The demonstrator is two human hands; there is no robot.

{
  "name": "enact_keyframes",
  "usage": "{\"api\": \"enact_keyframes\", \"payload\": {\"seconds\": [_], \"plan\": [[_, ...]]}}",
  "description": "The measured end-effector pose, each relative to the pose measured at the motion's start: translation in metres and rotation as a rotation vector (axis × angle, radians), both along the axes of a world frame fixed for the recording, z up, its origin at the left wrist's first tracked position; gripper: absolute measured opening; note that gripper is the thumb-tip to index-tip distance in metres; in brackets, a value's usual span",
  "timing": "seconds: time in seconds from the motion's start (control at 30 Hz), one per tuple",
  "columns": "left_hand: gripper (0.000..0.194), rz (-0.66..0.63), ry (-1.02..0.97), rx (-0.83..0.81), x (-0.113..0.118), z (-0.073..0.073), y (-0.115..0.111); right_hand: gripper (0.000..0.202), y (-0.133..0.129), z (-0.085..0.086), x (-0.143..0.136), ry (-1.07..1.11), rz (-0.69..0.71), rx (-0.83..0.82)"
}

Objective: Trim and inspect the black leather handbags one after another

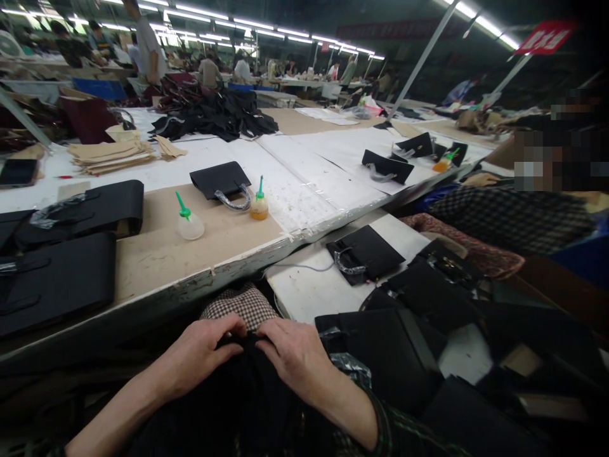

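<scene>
Both hands hold the upper edge of a dark black piece [247, 387] low in the middle of the head view. My left hand [202, 349] pinches that edge between thumb and fingers. Close beside it, my right hand [297, 352] grips the same edge, thumb underneath and fingers on top. The piece's lower part fades into shadow, so its shape is hard to make out. Brown-and-white checked cloth [240, 303] lies just beyond my fingers.
A long worktable [223, 257] bears black bags [221, 179], a clear bottle [191, 225] and an amber one [259, 206], both green-tipped. More black bags [375, 349] crowd the right. A person in checked clothing [514, 212] sits at the right.
</scene>
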State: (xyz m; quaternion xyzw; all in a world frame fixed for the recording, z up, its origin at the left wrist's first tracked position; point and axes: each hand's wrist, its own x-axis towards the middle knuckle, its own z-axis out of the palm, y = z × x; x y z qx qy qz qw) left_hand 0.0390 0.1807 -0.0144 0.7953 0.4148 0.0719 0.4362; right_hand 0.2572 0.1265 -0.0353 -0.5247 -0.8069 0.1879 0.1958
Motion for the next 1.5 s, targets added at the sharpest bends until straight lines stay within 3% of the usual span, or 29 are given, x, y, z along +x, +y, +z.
{"api": "enact_keyframes", "payload": {"seconds": [0.27,0.57,0.77,1.0,1.27,1.5], "plan": [[0.012,0.018,0.019,-0.006,0.001,-0.004,0.0,0.006,0.007,-0.006,0.002,0.026,0.055,-0.012],[0.013,0.037,0.009,-0.043,0.0,-0.007,0.0,0.008,0.012,0.002,0.006,-0.005,0.164,-0.013],[0.011,0.039,0.0,-0.033,0.0,-0.008,-0.001,0.007,0.014,-0.006,0.007,0.013,0.186,-0.036],[0.013,0.015,0.023,0.017,0.0,0.002,-0.003,0.008,0.008,-0.005,0.005,0.122,0.142,-0.04],[0.01,0.048,0.026,0.023,0.001,0.002,-0.002,0.03,0.009,0.006,0.008,-0.013,-0.015,-0.154],[0.017,-0.028,-0.002,0.019,0.005,-0.003,0.004,0.015,0.017,0.012,0.007,-0.037,0.025,-0.217]]}}
